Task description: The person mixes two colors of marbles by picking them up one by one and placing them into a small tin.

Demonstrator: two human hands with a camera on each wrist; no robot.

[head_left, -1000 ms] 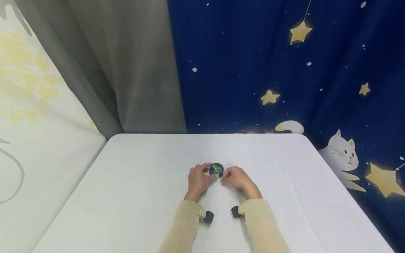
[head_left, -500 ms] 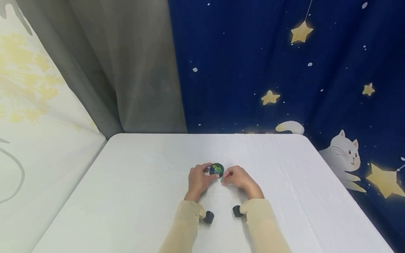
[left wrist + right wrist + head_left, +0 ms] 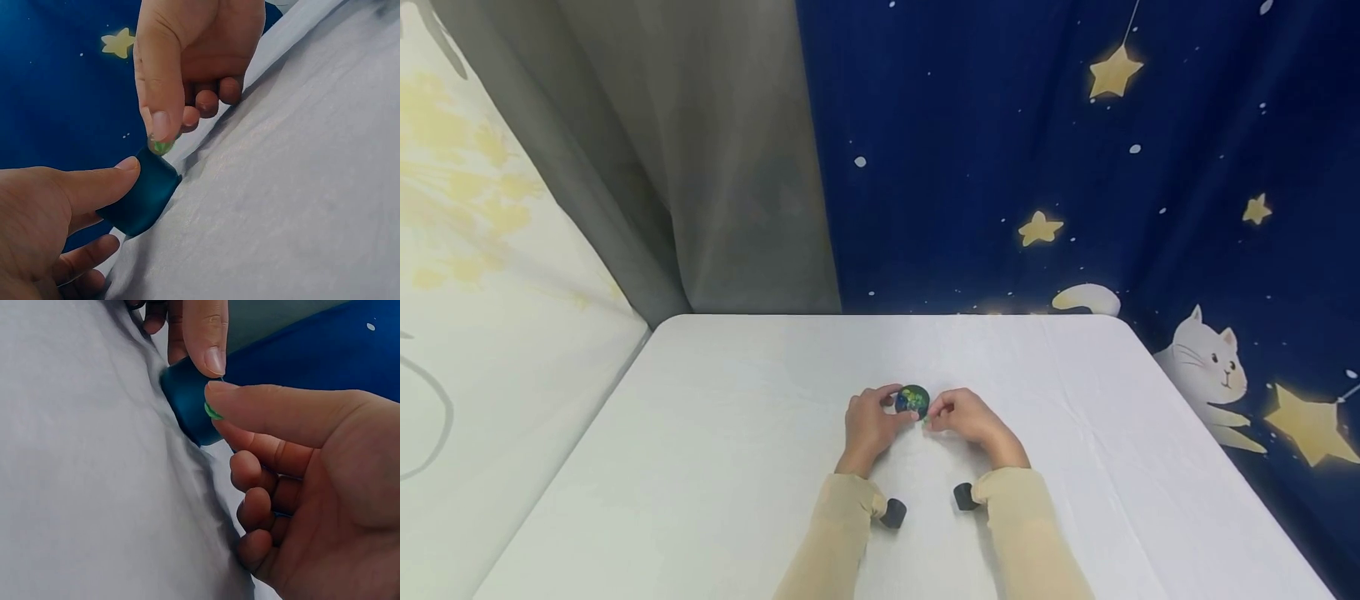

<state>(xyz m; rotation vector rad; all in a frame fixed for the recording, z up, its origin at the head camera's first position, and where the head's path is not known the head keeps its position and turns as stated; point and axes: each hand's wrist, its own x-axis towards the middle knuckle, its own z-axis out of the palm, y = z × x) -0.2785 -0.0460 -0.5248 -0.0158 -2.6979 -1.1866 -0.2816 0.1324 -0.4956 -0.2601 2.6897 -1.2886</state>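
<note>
A small, round, dark teal tin-like object (image 3: pixel 913 401) stands on the white-covered table, its top mottled green, yellow and blue. My left hand (image 3: pixel 870 423) grips its left side between thumb and fingers. In the left wrist view only its smooth teal side (image 3: pixel 141 195) shows. My right hand (image 3: pixel 966 417) is at its right front edge, pinching a small green piece (image 3: pixel 213 412) between thumb and index finger. Fingertips hide most of that piece, so its kind is unclear; a glossy bit of the green piece (image 3: pixel 161 147) shows in the left wrist view, right by the tin's rim.
White cloth covers the table (image 3: pixel 737 400). A grey curtain (image 3: pixel 745 167) and a blue star-patterned curtain (image 3: pixel 940 167) hang behind it. A black wrist device sits at each cuff, the left device (image 3: pixel 893 513) and right device (image 3: pixel 966 497).
My right wrist has shifted slightly to the right and away from me, its fingers still at the tin's edge. The left hand and the tin keep their place.
</note>
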